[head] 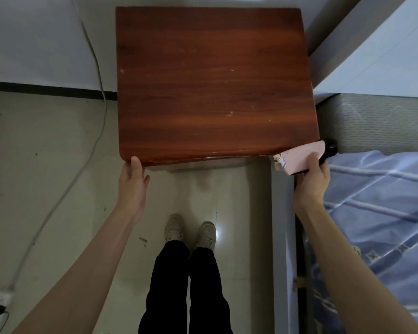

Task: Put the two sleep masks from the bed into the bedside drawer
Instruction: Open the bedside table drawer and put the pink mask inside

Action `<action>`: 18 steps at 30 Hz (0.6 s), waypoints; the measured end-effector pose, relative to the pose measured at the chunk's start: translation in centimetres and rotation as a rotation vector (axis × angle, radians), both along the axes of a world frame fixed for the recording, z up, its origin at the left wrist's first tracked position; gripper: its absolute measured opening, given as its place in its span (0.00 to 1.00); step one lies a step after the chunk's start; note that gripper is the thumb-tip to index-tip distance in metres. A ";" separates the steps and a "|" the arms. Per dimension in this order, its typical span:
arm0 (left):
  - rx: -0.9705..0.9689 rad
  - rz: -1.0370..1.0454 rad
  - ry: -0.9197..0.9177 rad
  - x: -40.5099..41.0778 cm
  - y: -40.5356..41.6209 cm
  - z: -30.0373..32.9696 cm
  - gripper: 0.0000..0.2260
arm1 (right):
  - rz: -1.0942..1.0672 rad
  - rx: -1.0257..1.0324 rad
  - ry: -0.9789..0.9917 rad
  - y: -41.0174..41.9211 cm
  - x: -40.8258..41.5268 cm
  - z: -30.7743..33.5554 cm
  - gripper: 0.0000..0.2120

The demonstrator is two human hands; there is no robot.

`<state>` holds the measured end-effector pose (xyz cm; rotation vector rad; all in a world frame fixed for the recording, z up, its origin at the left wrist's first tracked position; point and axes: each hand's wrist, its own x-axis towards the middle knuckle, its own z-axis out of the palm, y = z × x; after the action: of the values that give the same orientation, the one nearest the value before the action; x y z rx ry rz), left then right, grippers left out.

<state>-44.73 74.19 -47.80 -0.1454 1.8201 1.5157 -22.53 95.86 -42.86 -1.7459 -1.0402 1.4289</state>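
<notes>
A reddish-brown wooden bedside cabinet [215,88] fills the upper middle of the view; I see its top from above, and its drawer front is hidden below the front edge. My left hand [133,186] rests at the cabinet's front left corner, thumb on the edge, fingers out of sight underneath. My right hand [313,182] is beside the front right corner and grips a pink sleep mask [297,156] with a cartoon print, stacked on a black sleep mask [329,148] that sticks out past it.
The bed with a blue checked cover [381,213] and grey mattress side [377,121] lies at the right, with a grey bed rail [281,225] between it and my legs. A white cable [92,145] runs down the tiled floor at left to a power strip [1,298].
</notes>
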 end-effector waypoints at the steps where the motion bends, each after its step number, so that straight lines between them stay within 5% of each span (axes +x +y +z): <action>1: 0.003 0.019 -0.020 0.0 0.4 0.2 0.20 | -0.001 -0.004 0.039 0.9 0.1 0.1 0.06; 10: 0.005 0.072 -0.031 -2.6 1.9 0.5 0.19 | -0.041 -0.042 0.156 2.6 0.2 -0.5 0.06; 18: -0.081 0.030 0.029 -4.9 1.1 0.1 0.24 | -0.345 -0.154 0.346 2.5 1.7 -0.9 0.06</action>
<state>-49.62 75.29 -47.73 -0.1919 1.9109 1.4726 -20.81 98.39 -43.75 -1.6086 -0.4336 1.5416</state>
